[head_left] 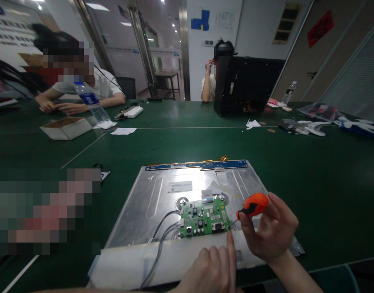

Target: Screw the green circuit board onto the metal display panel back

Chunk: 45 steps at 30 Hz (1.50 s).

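My right hand grips a screwdriver by its orange and black handle. The shaft slants down-left, and its tip is at the lower right corner of a green circuit board. My left hand comes in from below with its index finger stretched out to that same corner, beside the tip; its other fingers are curled, and I see nothing held in it. The board sits on the metal back of a display panel. Whether a screw is under the tip is too small to tell.
Grey cables run from the board's left side over a whitish film. A blue circuit strip lines the panel's far edge. Across the green table stand an open box, a water bottle and a black casing. Two people sit opposite.
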Available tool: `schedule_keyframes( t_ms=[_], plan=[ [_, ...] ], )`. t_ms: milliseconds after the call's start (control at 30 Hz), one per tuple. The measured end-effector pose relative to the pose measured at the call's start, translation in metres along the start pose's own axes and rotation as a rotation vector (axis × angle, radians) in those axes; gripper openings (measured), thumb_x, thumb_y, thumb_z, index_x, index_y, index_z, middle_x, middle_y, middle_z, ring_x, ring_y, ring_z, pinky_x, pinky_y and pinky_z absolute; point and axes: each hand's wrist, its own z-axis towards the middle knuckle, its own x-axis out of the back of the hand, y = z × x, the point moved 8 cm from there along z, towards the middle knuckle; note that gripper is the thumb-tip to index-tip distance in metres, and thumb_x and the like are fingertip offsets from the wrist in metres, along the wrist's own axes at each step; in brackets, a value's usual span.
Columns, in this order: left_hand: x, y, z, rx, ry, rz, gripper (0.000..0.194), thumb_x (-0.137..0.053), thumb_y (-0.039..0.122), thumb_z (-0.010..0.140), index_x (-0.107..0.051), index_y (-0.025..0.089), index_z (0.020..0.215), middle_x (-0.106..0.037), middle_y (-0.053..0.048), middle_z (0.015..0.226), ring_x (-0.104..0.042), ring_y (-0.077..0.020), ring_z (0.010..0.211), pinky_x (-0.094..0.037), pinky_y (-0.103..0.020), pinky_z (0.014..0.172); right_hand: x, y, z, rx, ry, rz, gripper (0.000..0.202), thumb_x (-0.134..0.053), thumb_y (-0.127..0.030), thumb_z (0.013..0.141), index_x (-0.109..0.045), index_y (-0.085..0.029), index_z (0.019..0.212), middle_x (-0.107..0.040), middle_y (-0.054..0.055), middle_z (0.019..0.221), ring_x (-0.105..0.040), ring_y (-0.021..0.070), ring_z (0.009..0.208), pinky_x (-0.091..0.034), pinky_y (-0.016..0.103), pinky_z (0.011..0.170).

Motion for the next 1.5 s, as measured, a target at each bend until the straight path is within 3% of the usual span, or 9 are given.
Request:
schedule_keyframes(
  t_ms=[167,300,467,767,933,1067,1267,1400,1500],
  plan=[
    [-0.001,-0.001,0.001,0.007,0.001,-0.013,0.066,-0.029,0.053,0.097,-0.064,-0.002,0.110,-0.053,-0.002,0.056,-0.044,-0.0125,0.043,-0.025,-0.029,0.041,-0.002,0.003,0.001,-0.060,-0.042,0.111,0.069,-0.059,-0.014,0.081,-0.032,-0.023,0.144,-0.058,0.006,0.094,-0.058,0.0135,0.062,-0.054,0.027,0.050],
    [0.000,-0.001,0.001,0.010,0.024,-0.006,0.066,-0.028,0.052,0.098,-0.065,-0.002,0.109,-0.051,-0.001,0.055,-0.043,-0.0126,0.042,-0.025,-0.030,0.040,-0.001,0.005,-0.002,-0.056,-0.034,0.084,0.069,-0.060,-0.016,0.081,-0.032,-0.023,0.145,-0.059,0.006,0.096,-0.058,0.0137,0.064,-0.056,0.030,0.056],
    [0.001,-0.002,0.001,0.007,0.024,-0.005,0.066,-0.026,0.051,0.099,-0.066,-0.001,0.108,-0.050,-0.001,0.055,-0.043,-0.0126,0.042,-0.025,-0.030,0.040,-0.001,0.006,-0.008,-0.023,-0.046,0.000,0.066,-0.061,-0.020,0.081,-0.037,-0.018,0.143,-0.062,0.006,0.090,-0.057,0.0129,0.060,-0.053,0.026,0.050],
    [0.002,-0.003,0.002,0.017,0.019,-0.005,0.065,-0.028,0.051,0.098,-0.065,-0.001,0.109,-0.052,-0.002,0.056,-0.044,-0.0130,0.043,-0.026,-0.030,0.041,-0.006,0.014,-0.015,-0.096,-0.107,0.123,0.070,-0.060,-0.019,0.083,-0.030,-0.022,0.146,-0.061,0.010,0.098,-0.061,0.0147,0.066,-0.057,0.031,0.055],
    [-0.001,-0.002,0.000,0.016,0.013,-0.010,0.066,-0.026,0.051,0.098,-0.065,0.000,0.109,-0.051,-0.001,0.054,-0.043,-0.0133,0.044,-0.026,-0.030,0.042,-0.003,0.005,-0.002,-0.047,-0.024,0.037,0.077,-0.070,-0.020,0.077,-0.031,-0.024,0.144,-0.053,0.004,0.093,-0.057,0.0117,0.062,-0.055,0.026,0.052],
    [0.001,-0.002,0.000,0.012,0.023,0.002,0.066,-0.025,0.050,0.099,-0.065,-0.001,0.110,-0.051,-0.002,0.055,-0.042,-0.0133,0.043,-0.025,-0.030,0.042,-0.004,-0.002,0.005,0.027,-0.033,-0.035,0.075,-0.067,-0.021,0.080,-0.029,-0.020,0.145,-0.052,0.004,0.092,-0.054,0.0106,0.058,-0.054,0.026,0.049],
    [0.003,-0.003,0.001,0.018,0.038,-0.008,0.065,-0.027,0.049,0.099,-0.066,-0.001,0.111,-0.049,-0.002,0.055,-0.042,-0.0131,0.044,-0.025,-0.030,0.041,-0.007,-0.015,0.016,0.114,-0.107,-0.189,0.068,-0.057,-0.025,0.088,-0.027,-0.015,0.148,-0.049,-0.003,0.065,-0.048,0.0137,0.048,-0.044,0.024,0.036],
    [0.002,-0.002,0.001,0.023,0.033,-0.013,0.066,-0.027,0.052,0.098,-0.066,0.000,0.109,-0.051,-0.002,0.055,-0.043,-0.0131,0.043,-0.025,-0.030,0.041,-0.006,-0.012,0.013,0.091,-0.096,-0.203,0.069,-0.058,-0.024,0.087,-0.027,-0.013,0.148,-0.055,-0.002,0.066,-0.050,0.0132,0.047,-0.046,0.025,0.038],
    [0.001,-0.002,0.001,0.015,0.031,-0.006,0.067,-0.028,0.054,0.098,-0.066,0.000,0.109,-0.051,-0.002,0.055,-0.043,-0.0130,0.043,-0.025,-0.030,0.041,-0.005,-0.003,0.005,0.010,-0.078,-0.080,0.073,-0.062,-0.019,0.083,-0.028,-0.014,0.148,-0.058,0.000,0.074,-0.054,0.0117,0.050,-0.050,0.024,0.043]
  ],
)
